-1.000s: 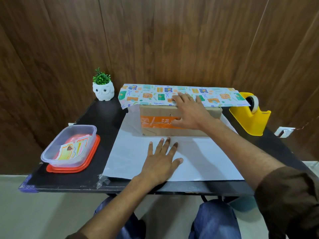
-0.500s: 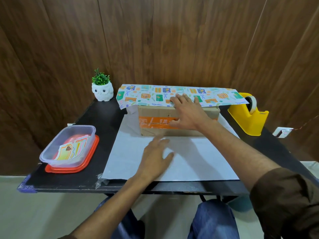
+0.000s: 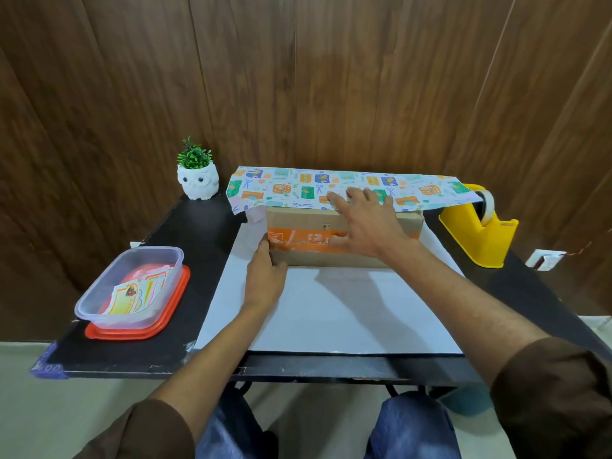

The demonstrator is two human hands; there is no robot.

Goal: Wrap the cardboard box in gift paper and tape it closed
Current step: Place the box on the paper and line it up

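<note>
Grip: left hand (image 3: pixel 265 279), right hand (image 3: pixel 367 226) on one box (image 3: pixel 308 256); one gift paper (image 3: pixel 284 188).

Illumination: moderately bright, even, diffuse, from overhead. Soft shadow of right hand (image 3: pixel 367 223) falls on white underside of gift paper (image 3: pixel 331 326), toward 6 o'clock. Wall (image 3: pixel 331 77) lighter at 12 o'clock, darker toward 9. Wide-angle bowing of wall seams and bench (image 3: pixel 109 359) edge at 3 and 9 o'clock. Centre sharp.

Box (image 3: pixel 341 233) on paper (image 3: pixel 331 309), dispenser (image 3: pixel 477 233) right
</note>
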